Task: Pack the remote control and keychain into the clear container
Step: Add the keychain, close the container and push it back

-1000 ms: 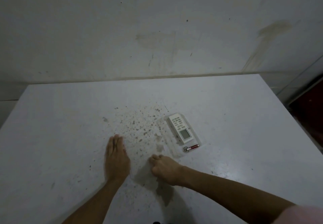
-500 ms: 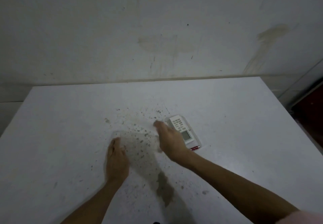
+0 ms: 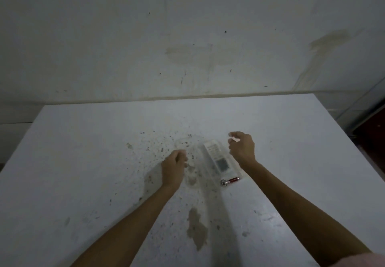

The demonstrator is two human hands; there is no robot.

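Observation:
The white remote control (image 3: pixel 217 158) with a grey screen lies inside the outline of the clear container (image 3: pixel 205 169) at the table's middle; I cannot tell whether it is in it or on it. A red and silver keychain (image 3: pixel 230 181) lies on the table just off the container's near right corner. My left hand (image 3: pixel 174 167) hovers beside the container's left edge, fingers loosely curled, nothing seen in it. To the right of the remote's far end is my right hand (image 3: pixel 242 149), its fingers bent and apart, holding nothing.
The white table (image 3: pixel 83 173) is speckled with dark spots and a brown stain (image 3: pixel 196 228) near me. A stained wall (image 3: pixel 187 37) rises behind the far edge. The table's right edge drops to a dark floor area (image 3: pixel 373 133).
My right hand has lifted off the remote and swung to its right side. My left hand has risen from flat on the table and moved right to the container's left edge.

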